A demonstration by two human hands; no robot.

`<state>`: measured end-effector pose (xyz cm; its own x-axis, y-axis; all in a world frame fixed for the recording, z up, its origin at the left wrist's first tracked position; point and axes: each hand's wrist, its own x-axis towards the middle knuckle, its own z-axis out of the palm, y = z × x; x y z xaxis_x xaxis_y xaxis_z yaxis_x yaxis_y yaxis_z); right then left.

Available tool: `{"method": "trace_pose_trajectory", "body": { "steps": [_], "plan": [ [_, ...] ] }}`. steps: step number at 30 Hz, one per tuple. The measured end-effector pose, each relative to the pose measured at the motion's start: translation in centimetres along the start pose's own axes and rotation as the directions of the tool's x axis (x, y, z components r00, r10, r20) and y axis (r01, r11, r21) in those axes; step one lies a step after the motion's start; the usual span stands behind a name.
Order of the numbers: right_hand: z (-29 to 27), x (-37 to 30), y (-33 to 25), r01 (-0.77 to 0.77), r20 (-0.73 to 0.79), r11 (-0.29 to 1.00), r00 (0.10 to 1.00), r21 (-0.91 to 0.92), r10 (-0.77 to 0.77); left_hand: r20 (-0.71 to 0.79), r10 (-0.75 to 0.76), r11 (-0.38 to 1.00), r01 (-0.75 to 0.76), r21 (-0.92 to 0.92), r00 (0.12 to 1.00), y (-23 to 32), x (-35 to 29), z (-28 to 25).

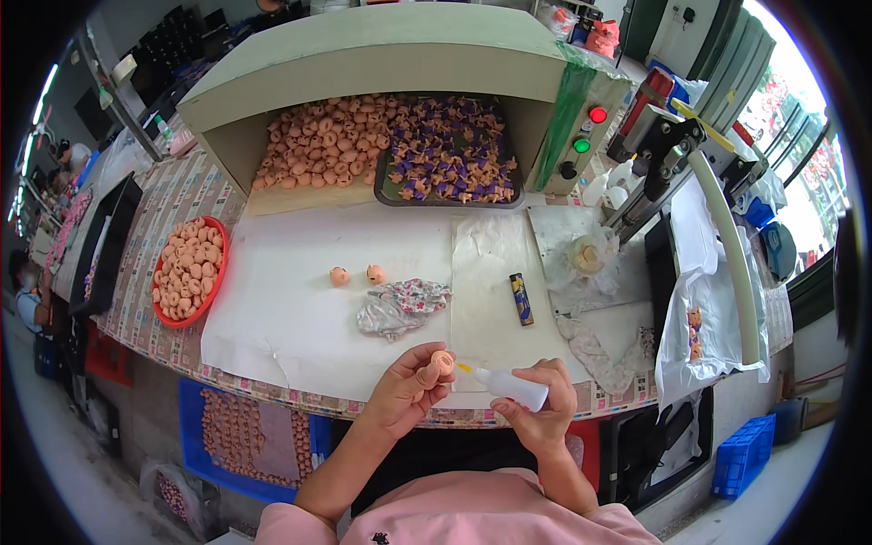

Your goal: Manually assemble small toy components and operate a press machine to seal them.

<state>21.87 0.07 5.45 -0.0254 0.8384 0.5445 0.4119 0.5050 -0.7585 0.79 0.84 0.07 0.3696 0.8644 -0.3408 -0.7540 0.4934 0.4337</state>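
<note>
Between its fingertips my left hand (409,391) pinches a small peach-coloured doll head (442,362), an opening in it turned toward the right. My right hand (545,407) is wrapped round a white squeeze bottle (513,389), whose yellow nozzle (464,368) points left, right by the head; I cannot tell whether they touch. Both hands are over the front edge of the white-papered table (272,300). Just beyond them lie a crumpled patterned cloth (400,306) and two loose heads, one (339,276) left of the other (375,273).
A red basket (221,282) of heads stands at left. Under the pale green hood (381,59) lie piled heads (318,141) and a dark tray (391,195) of purple-and-peach figures. At right are a blue-yellow tube (520,299) and a lever press (658,159). Below sits a blue crate (193,436).
</note>
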Motion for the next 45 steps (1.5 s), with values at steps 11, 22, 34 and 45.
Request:
{"method": "trace_pose_trajectory", "body": {
  "steps": [11,22,34,45],
  "plan": [
    [0.2,-0.1,0.9,-0.064,0.044,0.998,0.997,-0.001,0.064,0.025,0.030,0.999,-0.030,0.023,0.999,-0.7,0.6,0.0],
    [-0.8,0.0,0.8,-0.039,0.033,0.999,0.999,-0.030,0.040,0.022,0.047,0.998,-0.048,0.038,0.999,-1.0,0.7,-0.2],
    [-1.0,-0.4,0.8,-0.035,0.013,0.999,0.999,0.012,0.035,0.027,0.049,0.997,-0.050,0.054,0.998,-1.3,1.0,0.1],
    [-0.3,-0.5,1.0,-0.059,0.015,0.998,0.998,0.014,0.059,0.043,0.037,0.997,-0.040,0.062,0.998,-1.3,1.1,-0.1]
  ]
}}
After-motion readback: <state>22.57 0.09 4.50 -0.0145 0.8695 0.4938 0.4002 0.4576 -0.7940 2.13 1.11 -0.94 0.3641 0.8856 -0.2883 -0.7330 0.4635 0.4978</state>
